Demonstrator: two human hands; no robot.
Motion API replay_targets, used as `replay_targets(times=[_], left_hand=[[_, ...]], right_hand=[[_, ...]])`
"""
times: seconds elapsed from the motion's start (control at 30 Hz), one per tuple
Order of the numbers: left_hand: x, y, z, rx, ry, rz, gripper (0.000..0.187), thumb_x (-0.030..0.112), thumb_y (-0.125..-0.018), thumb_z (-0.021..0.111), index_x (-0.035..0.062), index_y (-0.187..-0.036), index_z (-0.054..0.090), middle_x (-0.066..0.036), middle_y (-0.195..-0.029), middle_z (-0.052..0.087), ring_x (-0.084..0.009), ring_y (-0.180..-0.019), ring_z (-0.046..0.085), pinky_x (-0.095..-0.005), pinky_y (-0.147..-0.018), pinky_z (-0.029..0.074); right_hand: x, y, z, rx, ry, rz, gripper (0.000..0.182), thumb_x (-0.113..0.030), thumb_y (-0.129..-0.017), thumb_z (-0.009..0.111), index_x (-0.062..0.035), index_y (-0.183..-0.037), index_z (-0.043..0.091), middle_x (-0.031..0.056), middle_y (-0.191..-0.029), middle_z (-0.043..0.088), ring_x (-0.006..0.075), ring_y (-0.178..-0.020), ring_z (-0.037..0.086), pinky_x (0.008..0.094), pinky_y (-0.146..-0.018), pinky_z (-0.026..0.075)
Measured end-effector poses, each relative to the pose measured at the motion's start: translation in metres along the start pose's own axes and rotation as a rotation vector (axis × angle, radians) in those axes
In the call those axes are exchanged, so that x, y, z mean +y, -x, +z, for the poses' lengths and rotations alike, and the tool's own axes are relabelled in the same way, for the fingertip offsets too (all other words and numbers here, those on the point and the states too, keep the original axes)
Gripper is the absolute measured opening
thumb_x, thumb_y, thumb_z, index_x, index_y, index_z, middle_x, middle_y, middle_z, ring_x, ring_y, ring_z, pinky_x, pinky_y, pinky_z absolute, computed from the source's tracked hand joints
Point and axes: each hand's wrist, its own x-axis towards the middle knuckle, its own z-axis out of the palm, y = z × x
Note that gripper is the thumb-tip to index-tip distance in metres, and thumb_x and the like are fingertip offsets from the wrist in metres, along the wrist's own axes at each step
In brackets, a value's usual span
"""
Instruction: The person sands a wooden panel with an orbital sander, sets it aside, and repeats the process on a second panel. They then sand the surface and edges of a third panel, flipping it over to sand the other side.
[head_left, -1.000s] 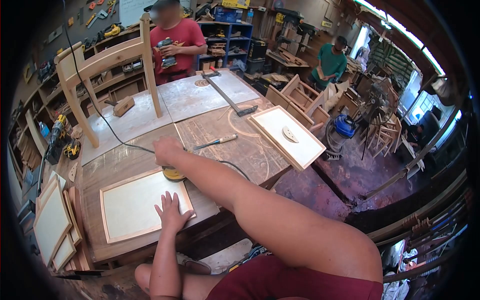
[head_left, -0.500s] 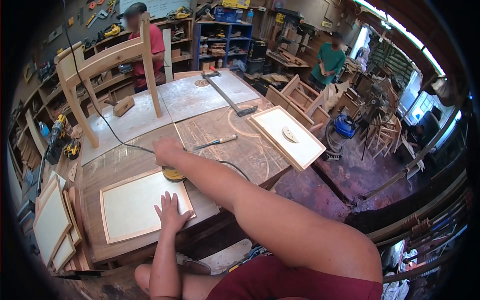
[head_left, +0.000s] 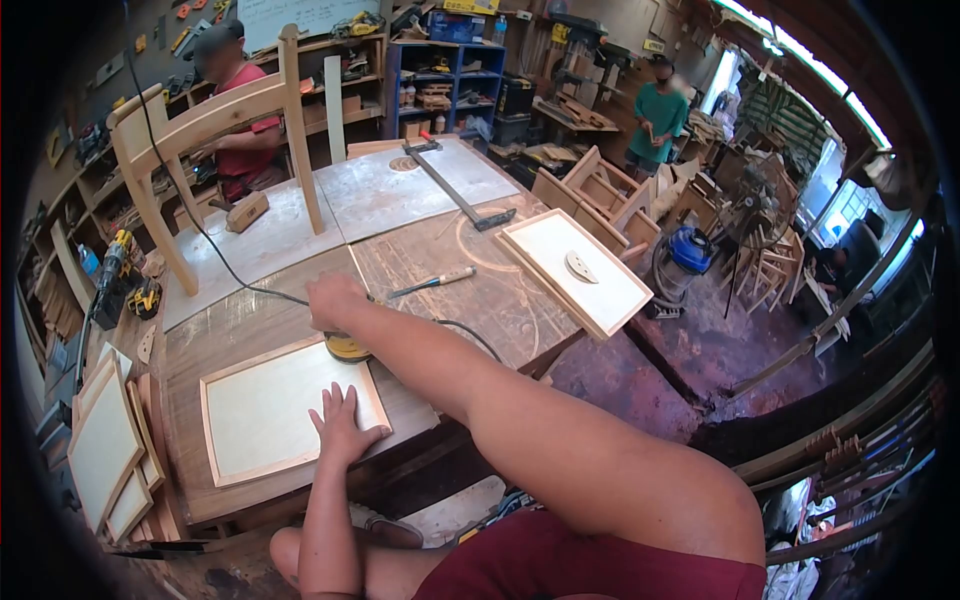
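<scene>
A wooden workbench (head_left: 260, 335) carries two framed panels (head_left: 285, 410), a chair frame (head_left: 215, 130), a clamp (head_left: 455, 190).

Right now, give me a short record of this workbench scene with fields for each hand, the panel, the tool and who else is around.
left hand: left hand lies flat, palm down, on the near edge of the pale framed wooden panel
right hand: right hand grips the top of the yellow corded sander
sander: sits at the panel's far right corner, black cord trailing off across the bench
bench: worn wooden workbench
nearby: second framed panel, wooden chair frame
others: person in red shirt, person in green shirt
</scene>
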Motion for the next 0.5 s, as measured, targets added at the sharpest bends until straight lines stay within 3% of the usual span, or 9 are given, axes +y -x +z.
replay_targets(times=[0.5], left_hand=[[0.000,-0.001,0.011,0.086,-0.012,-0.024,0.114,0.059,-0.073,0.083,0.0072,-0.162,0.033,-0.023,-0.171,0.016,-0.0379,-0.160,0.011,-0.0618,-0.125,0.000]], right_hand=[[0.000,0.000,-0.002,-0.029,0.006,-0.006,0.051,-0.024,-0.087,0.073,-0.0085,-0.134,0.063,0.0165,-0.136,0.062,0.0310,-0.129,0.060,0.0402,-0.107,0.050]])
